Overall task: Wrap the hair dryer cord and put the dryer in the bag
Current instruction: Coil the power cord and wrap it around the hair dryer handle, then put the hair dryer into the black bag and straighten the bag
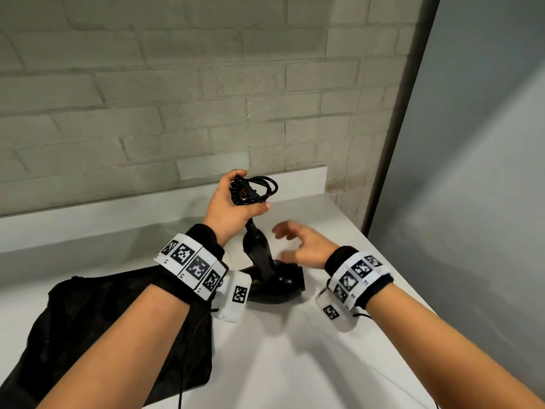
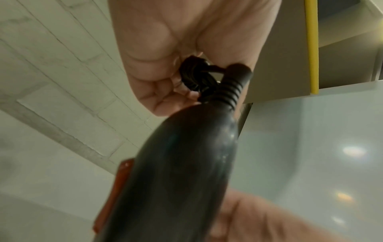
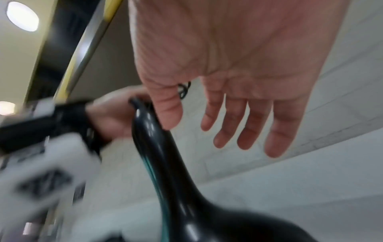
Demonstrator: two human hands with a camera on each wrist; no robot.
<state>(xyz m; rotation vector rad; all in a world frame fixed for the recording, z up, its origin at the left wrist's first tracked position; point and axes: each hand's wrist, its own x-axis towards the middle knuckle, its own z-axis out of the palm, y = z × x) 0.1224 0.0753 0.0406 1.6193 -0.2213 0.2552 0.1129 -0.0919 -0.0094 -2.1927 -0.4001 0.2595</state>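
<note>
A glossy black hair dryer (image 1: 269, 273) rests on the white counter with its handle pointing up. My left hand (image 1: 233, 202) grips the coiled black cord (image 1: 253, 188) bundled above the handle's end. In the left wrist view the cord bundle (image 2: 194, 77) sits in my curled fingers, just above the ribbed cord sleeve (image 2: 225, 91) and the dryer handle (image 2: 176, 172). My right hand (image 1: 298, 243) hovers beside the handle with fingers spread and holds nothing; its fingers (image 3: 248, 124) show straight next to the dryer handle (image 3: 159, 147). A black mesh bag (image 1: 88, 329) lies flat at the left, under my left forearm.
The white counter (image 1: 295, 364) runs back to a low ledge (image 1: 118, 214) against a pale brick wall (image 1: 177, 84). A grey panel (image 1: 472, 172) closes the right side. Thin black wires run from the wrist bands.
</note>
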